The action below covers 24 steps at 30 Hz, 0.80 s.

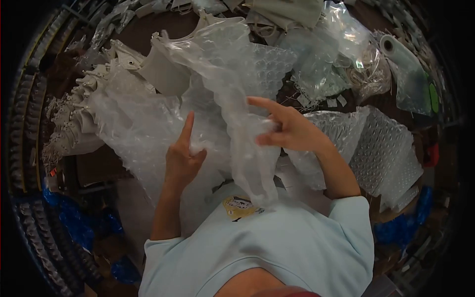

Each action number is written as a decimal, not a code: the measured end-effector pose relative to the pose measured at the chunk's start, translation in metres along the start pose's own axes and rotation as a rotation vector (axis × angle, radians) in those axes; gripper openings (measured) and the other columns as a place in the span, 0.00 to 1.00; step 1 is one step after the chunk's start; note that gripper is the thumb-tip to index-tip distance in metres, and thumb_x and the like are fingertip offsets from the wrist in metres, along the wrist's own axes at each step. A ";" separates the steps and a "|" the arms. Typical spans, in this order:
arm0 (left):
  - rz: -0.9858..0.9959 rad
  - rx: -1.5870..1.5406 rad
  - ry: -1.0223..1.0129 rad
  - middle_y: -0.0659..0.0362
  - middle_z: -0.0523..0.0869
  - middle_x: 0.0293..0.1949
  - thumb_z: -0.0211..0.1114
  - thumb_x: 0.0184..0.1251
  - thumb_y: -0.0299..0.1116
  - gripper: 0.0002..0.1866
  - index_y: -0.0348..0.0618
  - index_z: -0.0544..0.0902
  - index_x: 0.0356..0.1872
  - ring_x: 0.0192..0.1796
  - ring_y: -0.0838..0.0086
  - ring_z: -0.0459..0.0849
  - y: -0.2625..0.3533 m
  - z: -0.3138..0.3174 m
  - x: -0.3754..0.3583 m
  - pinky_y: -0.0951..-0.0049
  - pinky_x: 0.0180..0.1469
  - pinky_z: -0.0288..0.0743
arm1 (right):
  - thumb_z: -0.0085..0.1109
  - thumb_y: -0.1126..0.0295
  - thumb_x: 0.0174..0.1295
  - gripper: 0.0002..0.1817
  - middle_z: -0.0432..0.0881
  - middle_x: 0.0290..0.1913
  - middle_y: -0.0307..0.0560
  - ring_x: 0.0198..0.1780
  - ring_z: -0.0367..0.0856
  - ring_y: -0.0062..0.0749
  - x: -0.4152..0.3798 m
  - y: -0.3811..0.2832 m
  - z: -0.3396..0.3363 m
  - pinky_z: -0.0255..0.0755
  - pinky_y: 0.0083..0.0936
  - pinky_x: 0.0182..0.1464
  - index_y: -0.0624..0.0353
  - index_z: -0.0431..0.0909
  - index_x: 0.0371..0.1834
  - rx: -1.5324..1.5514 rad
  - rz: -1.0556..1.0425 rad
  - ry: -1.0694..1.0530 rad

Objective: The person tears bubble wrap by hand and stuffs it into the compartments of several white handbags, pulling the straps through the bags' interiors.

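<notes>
A crumpled strip of clear bubble wrap point(237, 116) runs from the heap at the back down to my chest. Right beside it is my right hand point(289, 129), index finger stretched out and thumb apart, slightly blurred. My left hand point(182, 161) lies over a wide sheet of clear plastic wrap point(141, 126); its index finger points forward and its thumb stands off to the side, while the other fingers are partly hidden. No firm hold on the wrap shows in either hand.
Whitish bags or pouches point(166, 69) are piled at the left and back. More bubble wrap point(381, 148) lies at the right, with a roll of clear film point(403, 64) behind it. Blue plastic point(74, 222) hangs low at the left, beside packed shelves point(27, 123).
</notes>
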<state>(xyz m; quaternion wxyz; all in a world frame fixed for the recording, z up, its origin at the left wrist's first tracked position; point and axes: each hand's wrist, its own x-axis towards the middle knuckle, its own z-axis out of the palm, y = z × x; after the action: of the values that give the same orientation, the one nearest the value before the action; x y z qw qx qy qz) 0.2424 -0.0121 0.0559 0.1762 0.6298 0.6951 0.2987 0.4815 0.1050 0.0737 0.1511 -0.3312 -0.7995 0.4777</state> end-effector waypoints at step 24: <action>0.091 -0.012 -0.110 0.53 0.78 0.18 0.68 0.41 0.27 0.50 0.41 0.52 0.70 0.23 0.58 0.80 0.000 0.009 -0.016 0.63 0.29 0.75 | 0.59 0.67 0.59 0.17 0.81 0.31 0.50 0.30 0.78 0.31 0.115 0.017 0.100 0.70 0.25 0.36 0.60 0.76 0.51 -0.086 -0.230 -0.083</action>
<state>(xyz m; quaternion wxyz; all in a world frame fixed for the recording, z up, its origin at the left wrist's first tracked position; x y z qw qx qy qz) 0.2504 -0.0258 0.0467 0.2041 0.6750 0.6532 0.2756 0.3475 0.1220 0.0011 0.1576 -0.2234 -0.8576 0.4356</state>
